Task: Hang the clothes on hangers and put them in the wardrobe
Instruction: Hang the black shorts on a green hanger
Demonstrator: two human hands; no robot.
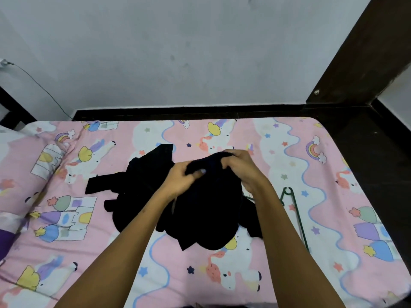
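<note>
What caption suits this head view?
Both hands, left hand and right hand, grip black clothing beside a green hanger.

Clothes [200, 210] heaped mid-bed [289, 274], hanger [295, 210] just right, pillow [29, 165] far left

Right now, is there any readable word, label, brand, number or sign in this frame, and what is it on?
None can be read.
Bedsheet: cartoon unicorns, rainbows and stars only, no lettering.
Black clothes gripped by both hands: no label or print shows.
Green hanger: no marking shows.

No legible text anywhere.
</note>
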